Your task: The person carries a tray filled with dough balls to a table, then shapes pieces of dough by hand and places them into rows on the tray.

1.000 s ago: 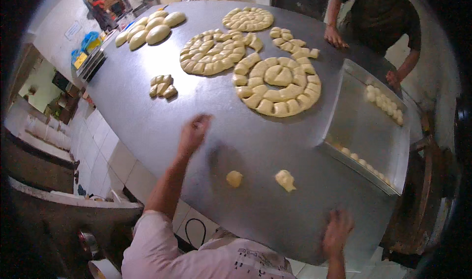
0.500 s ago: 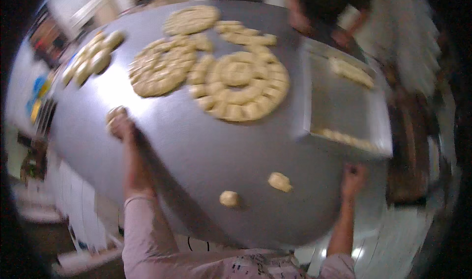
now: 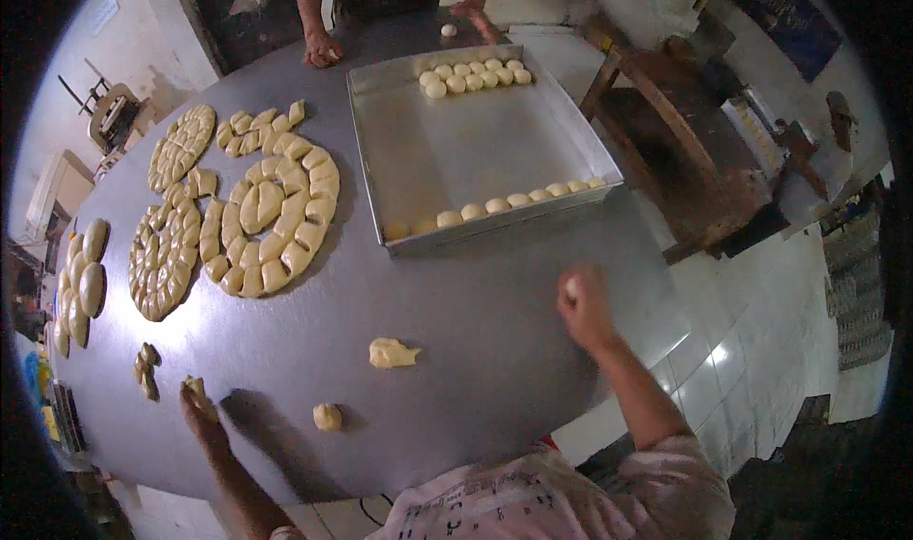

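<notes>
My left hand (image 3: 202, 418), over the table's near left, grips a piece of dough (image 3: 194, 386) between thumb and fingers. Just beyond it lie a few small dough pieces (image 3: 146, 371) in a cluster. My right hand (image 3: 584, 310) is closed over the table below the tray's near right corner, a pale bit of dough (image 3: 572, 288) showing in its curled fingers. Between my hands, a rounded dough lump (image 3: 327, 417) and a flatter, ragged one (image 3: 391, 353) rest on the metal table (image 3: 466, 350).
A large metal tray (image 3: 475, 155) holds rows of dough balls (image 3: 475, 76) along its far and near sides. Cut dough rounds (image 3: 271, 221) and smooth oval rolls (image 3: 90, 288) lie left. Across the table, a co-worker's hand (image 3: 321, 50) cups dough. Right stands a wooden rack (image 3: 666, 150).
The view has swung to the right. My left hand has left the dough cluster and come nearer with a piece in its grip. My right hand stays closed near the tray.
</notes>
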The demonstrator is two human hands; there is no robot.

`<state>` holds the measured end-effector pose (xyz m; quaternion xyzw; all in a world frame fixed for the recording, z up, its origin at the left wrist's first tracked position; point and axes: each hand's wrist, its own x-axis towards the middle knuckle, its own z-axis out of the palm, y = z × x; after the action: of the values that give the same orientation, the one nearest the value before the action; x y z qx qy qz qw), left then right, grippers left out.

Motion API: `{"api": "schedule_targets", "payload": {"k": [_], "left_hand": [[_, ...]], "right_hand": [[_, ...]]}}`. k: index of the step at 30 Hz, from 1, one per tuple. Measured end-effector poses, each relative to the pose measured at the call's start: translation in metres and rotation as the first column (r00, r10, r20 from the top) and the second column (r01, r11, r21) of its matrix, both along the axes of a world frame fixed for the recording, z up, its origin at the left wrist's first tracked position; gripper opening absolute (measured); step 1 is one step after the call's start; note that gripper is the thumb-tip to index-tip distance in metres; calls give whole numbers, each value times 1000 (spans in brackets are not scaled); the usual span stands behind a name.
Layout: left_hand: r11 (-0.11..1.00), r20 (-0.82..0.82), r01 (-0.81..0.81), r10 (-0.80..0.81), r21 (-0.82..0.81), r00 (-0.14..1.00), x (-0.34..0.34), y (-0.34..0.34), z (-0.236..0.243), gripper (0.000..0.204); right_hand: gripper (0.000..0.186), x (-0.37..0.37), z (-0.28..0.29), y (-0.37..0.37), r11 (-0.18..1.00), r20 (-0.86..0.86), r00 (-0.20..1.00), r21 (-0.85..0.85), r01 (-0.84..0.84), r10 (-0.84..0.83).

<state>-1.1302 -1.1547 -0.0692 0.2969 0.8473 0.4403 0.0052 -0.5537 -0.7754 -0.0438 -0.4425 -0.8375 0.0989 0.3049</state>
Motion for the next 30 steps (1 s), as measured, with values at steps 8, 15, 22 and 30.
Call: {"api": "schedule_targets", "payload": {"k": [8, 15, 22, 30], "left_hand": [[786, 538, -288, -67, 547, 840, 161, 59, 69, 40], [788, 515, -113, -279, 605, 810, 242, 108, 95, 37], [790, 466, 119, -468, 601, 751, 264, 136, 125, 24], [826, 544, 386, -562, 411, 623, 287, 160, 101, 30]], "right_hand": [[19, 9, 34, 20, 955, 52, 998, -291, 60, -46], [34, -136, 113, 106, 925, -919, 384, -219, -310, -88], [30, -235, 58, 80, 913, -614, 769, -188, -361, 178], [37, -87, 53, -82, 109, -446, 895, -890, -443, -9]]}}
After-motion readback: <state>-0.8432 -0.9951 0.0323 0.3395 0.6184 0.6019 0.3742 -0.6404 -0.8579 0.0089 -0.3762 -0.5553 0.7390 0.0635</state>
